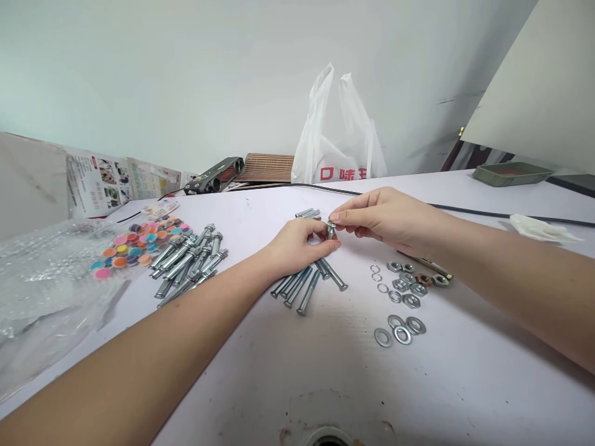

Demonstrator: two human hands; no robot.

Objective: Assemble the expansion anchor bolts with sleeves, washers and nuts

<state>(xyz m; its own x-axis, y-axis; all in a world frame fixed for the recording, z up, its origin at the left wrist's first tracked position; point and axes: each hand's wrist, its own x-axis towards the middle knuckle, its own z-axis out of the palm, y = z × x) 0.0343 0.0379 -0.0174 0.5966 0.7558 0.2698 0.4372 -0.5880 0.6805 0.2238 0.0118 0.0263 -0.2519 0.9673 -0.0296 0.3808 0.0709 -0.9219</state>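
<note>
I log one bolt [331, 233] roughly upright between both hands: left hand [297, 244] curled closed on its shank, right hand [385, 214] pinching its top; loose bolts [307, 294] lie beneath, on the tabletop [251, 371].

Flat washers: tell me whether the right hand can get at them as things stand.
Probably yes: the flat washers lie in the open on the table, and the nuts on the way lie low. But the right hand is at the top of the held bolt, so it may need freeing.

L hand [301, 245] pinching, R hand [379, 215] pinching adj., bare forearms [195, 331] angled inward
</note>
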